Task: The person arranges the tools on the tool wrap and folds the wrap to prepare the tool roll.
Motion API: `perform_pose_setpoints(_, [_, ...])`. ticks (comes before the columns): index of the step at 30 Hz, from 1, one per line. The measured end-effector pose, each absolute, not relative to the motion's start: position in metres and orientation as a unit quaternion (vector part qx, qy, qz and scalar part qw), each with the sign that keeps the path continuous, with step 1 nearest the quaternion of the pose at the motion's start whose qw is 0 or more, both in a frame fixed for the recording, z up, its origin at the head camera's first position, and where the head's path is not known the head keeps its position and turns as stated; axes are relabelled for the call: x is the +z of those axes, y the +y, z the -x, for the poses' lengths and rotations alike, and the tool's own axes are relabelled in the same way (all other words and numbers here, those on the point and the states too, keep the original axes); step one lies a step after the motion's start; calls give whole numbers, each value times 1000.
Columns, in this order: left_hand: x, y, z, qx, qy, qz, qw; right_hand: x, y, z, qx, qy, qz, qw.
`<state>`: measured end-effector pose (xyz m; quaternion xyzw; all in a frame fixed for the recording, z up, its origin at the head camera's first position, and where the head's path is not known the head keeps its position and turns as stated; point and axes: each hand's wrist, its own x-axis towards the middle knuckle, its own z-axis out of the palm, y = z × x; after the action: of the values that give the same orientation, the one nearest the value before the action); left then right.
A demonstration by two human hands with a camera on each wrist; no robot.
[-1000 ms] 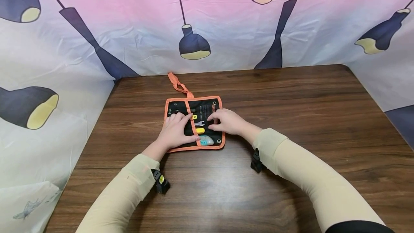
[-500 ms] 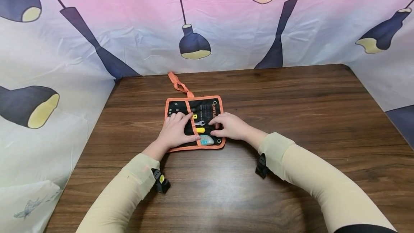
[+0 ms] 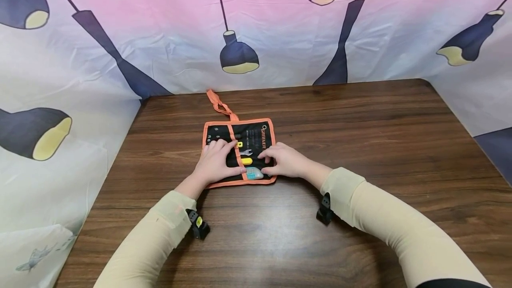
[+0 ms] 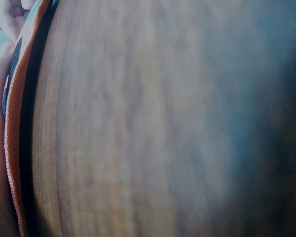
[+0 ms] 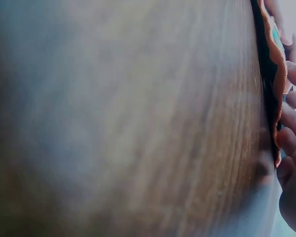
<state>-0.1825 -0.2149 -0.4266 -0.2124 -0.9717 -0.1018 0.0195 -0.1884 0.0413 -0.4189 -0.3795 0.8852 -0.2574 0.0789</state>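
A black tool pouch (image 3: 249, 129) with orange trim lies unrolled on the table. My left hand (image 3: 216, 161) rests on its left part, fingers spread and thumb along the orange band, covering several pockets. Tool ends stick out of the band: a yellow tip (image 3: 240, 144), an open-end wrench (image 3: 247, 152), a yellow handle (image 3: 246, 161) and a grey-and-teal utility knife (image 3: 254, 174). Over the pouch's right side is my right hand (image 3: 290, 161), its fingers loosely bent, thumb tip close to the knife's end. Whether that thumb touches the knife, I cannot tell. In the right wrist view, bent fingers (image 5: 291, 143) show beside the orange edge.
An orange strap (image 3: 219, 105) runs from the pouch toward the back edge of the brown wooden table (image 3: 360, 123). Behind the table hangs a cloth (image 3: 180, 21) printed with lamps. Each wrist bears a small black camera.
My right hand has shifted slightly toward me, from beside the wrench down toward the utility knife's end, uncovering more of the pouch's lettering. The left hand stays in place.
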Motion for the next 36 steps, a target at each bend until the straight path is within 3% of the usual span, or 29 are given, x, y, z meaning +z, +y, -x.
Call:
perform_pose_setpoints(29, [-412,-233,173,-142,-956,253,-33,-419,44,182,-269,883,376,83])
perform_pose_setpoints(36, [-407,-233,169,-151,-952,265,-22,-420,46,183,-269,884,373,81])
